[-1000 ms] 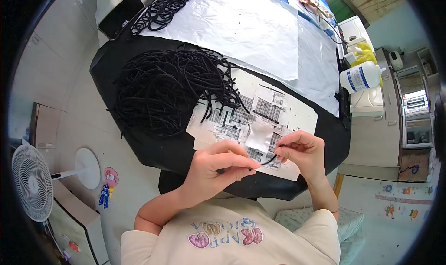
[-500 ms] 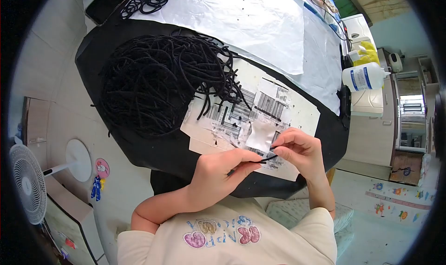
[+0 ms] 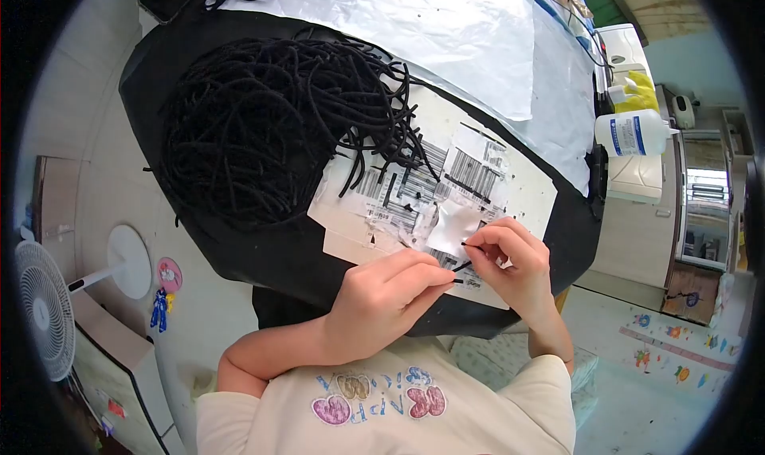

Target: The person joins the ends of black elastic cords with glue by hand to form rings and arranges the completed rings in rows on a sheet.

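**Left hand (image 3: 390,292) and right hand (image 3: 512,256) pinch a short black cord (image 3: 463,266) over a labelled board**

From where I stand, with twelve o'clock straight ahead of the person, both hands are closed down to fingertip pinches. The left thumb and forefinger grip the cord, a dark stub poking out towards three o'clock. The right thumb and forefinger have it too, a tip jutting towards ten. Whether it is all one piece I can't tell; the fingers hide part of it.

The visible span lies right between the hands, roughly along the eight-to-two line, about equally close to each. The hands nearly meet, the right one farther from the body.

Just beyond, at twelve, a small white paper square (image 3: 454,228) rests on the cardboard sheet (image 3: 530,196), among barcode labels (image 3: 470,174). A tangled heap of black cords (image 3: 247,128) sits at ten, its loose strands overlapping the board.

The near edge of the black table cover (image 3: 239,256) runs close by at six, and a strip of it shows beyond the board at three. Farther out, white plastic sheeting (image 3: 454,49) spreads at twelve; a white bottle (image 3: 633,133) lies at two.
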The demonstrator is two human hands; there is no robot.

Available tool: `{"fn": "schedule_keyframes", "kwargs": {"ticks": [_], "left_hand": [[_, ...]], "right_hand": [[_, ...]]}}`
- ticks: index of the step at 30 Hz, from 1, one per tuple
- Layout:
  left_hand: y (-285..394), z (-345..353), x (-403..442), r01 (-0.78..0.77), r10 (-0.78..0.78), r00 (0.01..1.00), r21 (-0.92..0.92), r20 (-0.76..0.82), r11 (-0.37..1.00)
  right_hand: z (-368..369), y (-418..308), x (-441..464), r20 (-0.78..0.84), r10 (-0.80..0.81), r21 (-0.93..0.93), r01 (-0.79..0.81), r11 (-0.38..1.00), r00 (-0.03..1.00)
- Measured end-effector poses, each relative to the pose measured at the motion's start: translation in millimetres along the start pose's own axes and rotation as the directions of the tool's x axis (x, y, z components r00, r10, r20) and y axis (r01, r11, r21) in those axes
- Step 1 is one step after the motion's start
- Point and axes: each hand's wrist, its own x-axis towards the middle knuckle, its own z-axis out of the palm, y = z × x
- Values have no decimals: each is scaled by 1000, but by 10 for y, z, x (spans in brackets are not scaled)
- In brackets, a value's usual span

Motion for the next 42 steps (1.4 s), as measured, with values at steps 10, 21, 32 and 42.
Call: {"fn": "schedule_keyframes", "kwargs": {"ticks": [10, 21, 32, 42], "left_hand": [[-18, -3, 15, -47, 47, 999, 7, -8, 999], [27, -161, 69, 235, -198, 969, -308, 147, 922], [80, -209, 65, 436, -368, 900, -470, 234, 768], [66, -205, 64, 413, -355, 911, -485, 210, 771]], "right_hand": [[20, 11, 11, 22, -83, -95, 85, 992, 996], [-31, 10, -105, 90, 52, 586, -95, 805, 995], [-17, -146, -138, 293, 136, 789, -320, 524, 946], [-20, -172, -119, 304, 128, 773, -323, 545, 944]]}}
